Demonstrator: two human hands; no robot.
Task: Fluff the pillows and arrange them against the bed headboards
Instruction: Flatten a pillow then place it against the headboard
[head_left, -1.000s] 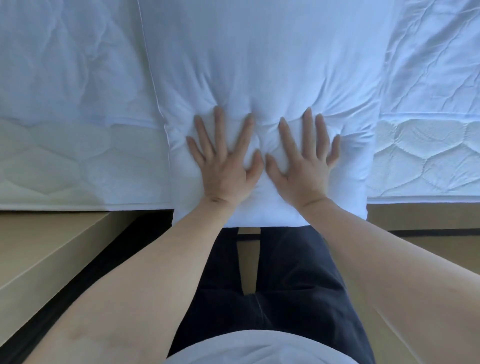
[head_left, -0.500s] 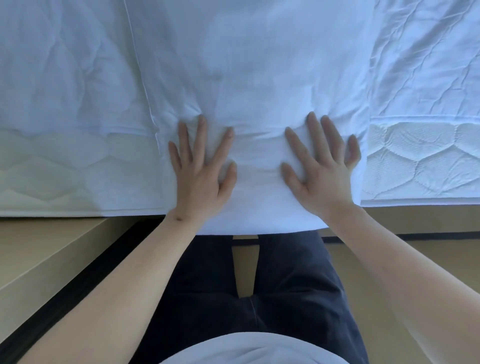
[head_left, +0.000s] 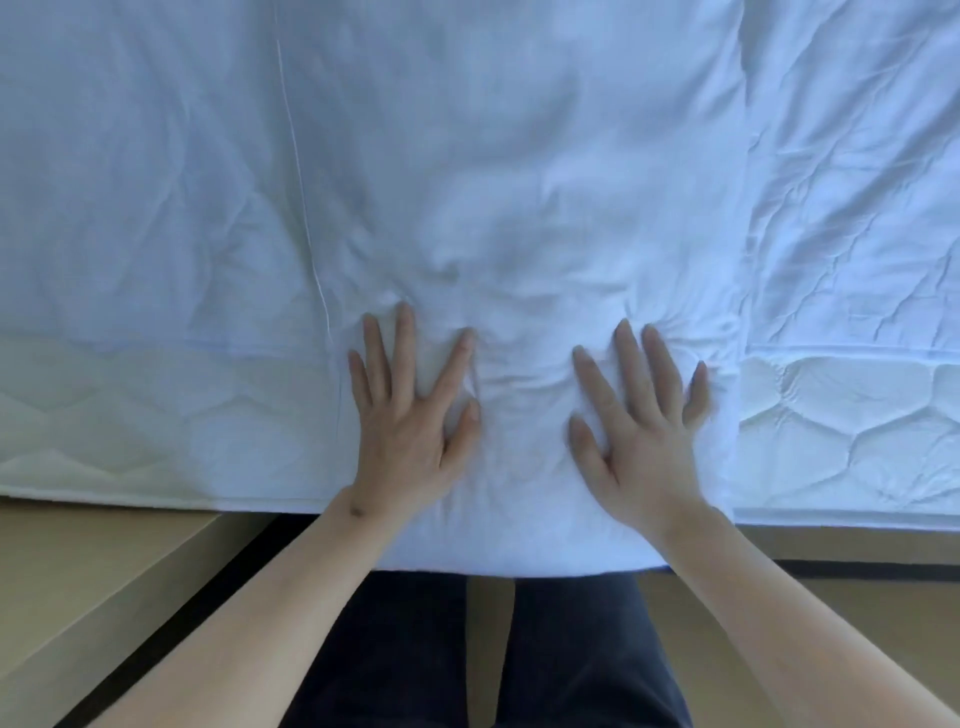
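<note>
A large white pillow (head_left: 519, 182) lies on the bed, its near end hanging a little over the mattress edge toward me. My left hand (head_left: 408, 415) presses flat on the pillow's near left part, fingers spread. My right hand (head_left: 641, 426) presses flat on its near right part, fingers spread too. Creases in the fabric run between the two hands. Neither hand grips anything. No headboard is in view.
The quilted white mattress (head_left: 852, 415) runs across the frame, covered by a wrinkled white sheet (head_left: 857, 208). A pale wooden ledge (head_left: 78, 582) sits at the lower left beside a dark gap. My dark trousers (head_left: 519, 654) stand on the wood floor (head_left: 857, 545).
Both hands have slid apart, from side by side at the pillow's middle toward its left and right sides. The dent between them has flattened into creases.
</note>
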